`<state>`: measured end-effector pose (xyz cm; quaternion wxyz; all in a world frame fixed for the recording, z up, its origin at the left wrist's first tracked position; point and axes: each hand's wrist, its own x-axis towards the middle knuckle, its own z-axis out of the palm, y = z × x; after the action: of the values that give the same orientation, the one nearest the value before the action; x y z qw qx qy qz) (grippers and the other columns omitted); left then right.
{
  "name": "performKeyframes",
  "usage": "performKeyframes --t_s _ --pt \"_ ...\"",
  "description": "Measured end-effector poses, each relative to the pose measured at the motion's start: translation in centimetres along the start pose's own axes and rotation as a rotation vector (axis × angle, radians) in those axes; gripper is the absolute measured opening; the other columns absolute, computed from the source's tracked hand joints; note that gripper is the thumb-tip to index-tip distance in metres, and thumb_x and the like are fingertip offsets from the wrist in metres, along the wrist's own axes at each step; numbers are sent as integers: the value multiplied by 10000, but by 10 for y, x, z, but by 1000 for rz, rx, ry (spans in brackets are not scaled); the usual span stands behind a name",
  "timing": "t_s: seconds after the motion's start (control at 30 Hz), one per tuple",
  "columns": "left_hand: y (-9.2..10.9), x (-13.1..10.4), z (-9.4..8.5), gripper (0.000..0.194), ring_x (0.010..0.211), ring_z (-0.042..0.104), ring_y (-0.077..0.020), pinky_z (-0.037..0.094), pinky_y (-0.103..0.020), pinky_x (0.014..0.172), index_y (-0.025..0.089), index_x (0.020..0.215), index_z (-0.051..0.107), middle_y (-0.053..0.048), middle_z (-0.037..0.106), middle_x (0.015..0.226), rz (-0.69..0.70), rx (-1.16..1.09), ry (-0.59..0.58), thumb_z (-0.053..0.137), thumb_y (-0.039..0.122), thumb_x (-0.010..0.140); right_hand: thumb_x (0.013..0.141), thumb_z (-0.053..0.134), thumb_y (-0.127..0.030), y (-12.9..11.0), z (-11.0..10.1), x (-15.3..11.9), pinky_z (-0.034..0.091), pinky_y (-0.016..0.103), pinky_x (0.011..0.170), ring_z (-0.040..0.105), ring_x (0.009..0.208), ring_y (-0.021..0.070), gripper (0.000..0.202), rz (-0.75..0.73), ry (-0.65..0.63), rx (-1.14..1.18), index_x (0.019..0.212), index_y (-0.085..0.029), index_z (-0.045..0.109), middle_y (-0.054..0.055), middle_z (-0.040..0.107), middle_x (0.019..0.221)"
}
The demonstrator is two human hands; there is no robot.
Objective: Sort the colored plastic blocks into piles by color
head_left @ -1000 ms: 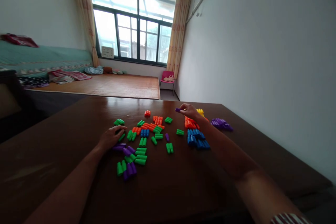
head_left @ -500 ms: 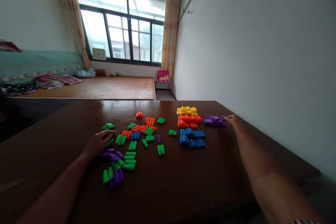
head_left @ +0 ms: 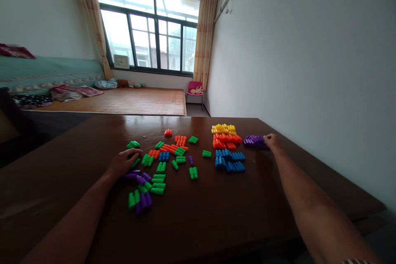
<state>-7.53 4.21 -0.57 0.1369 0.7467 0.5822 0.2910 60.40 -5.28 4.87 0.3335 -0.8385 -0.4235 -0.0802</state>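
On the brown bench (head_left: 198, 214), a purple pile (head_left: 254, 141) lies near the right edge. Its right end is reached by the right hand (head_left: 270, 140), fingertips drawn together; whether a piece is pinched cannot be told. Beside a green piece (head_left: 135, 162), the left hand (head_left: 123, 163) is loosely curled, fingers slightly parted.

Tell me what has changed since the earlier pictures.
The right hand has carried a short purple plastic piece rightward to the purple pile; whether it is released is hidden. The left hand stays by the green pieces; the yellow pile, orange pile and blue pile look unchanged.
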Motion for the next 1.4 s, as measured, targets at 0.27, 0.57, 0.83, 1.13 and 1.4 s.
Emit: performKeyframes --t_s 0.27,0.57,0.83,1.13,1.4 --pt "19 -10 -2 377 972 657 -227 486 -293 860 236 1014 722 -41 721 1060 -8 13 10 465 432 819 839 534 -349 -125 25 -43 494 285 684 650 738 179 231 -456 -162 199 943 -200 677 67 714 861" --pt "24 -17 -3 327 986 648 -211 480 -287 867 231 1019 722 -36 718 1071 9 -26 15 479 368 846 837 537 -118 -301 84 -191 471 285 857 618 961 165 263 -1245 -641 330 1013 -217 704 56 685 1063" --pt "31 -20 -6 294 978 648 -230 487 -299 839 216 999 734 -64 718 1061 0 -53 26 520 341 840 710 691 -78 -356 105 -200 455 309 895 561 1078 219 490 -1488 -794 -13 1163 -261 657 55 619 1162" --pt "23 -15 -4 352 990 653 -233 485 -297 863 225 1011 730 -44 724 1064 37 -71 8 486 405 832 738 739 -224 -342 81 -205 465 292 811 586 917 189 192 -1172 -512 193 921 -195 689 51 657 960" --pt "18 -11 -6 421 984 658 -241 486 -298 856 231 1017 730 -44 727 1061 30 -28 -6 469 487 810 748 693 -400 -185 33 -111 532 340 781 663 835 197 323 -440 -360 714 972 -167 684 74 719 917"
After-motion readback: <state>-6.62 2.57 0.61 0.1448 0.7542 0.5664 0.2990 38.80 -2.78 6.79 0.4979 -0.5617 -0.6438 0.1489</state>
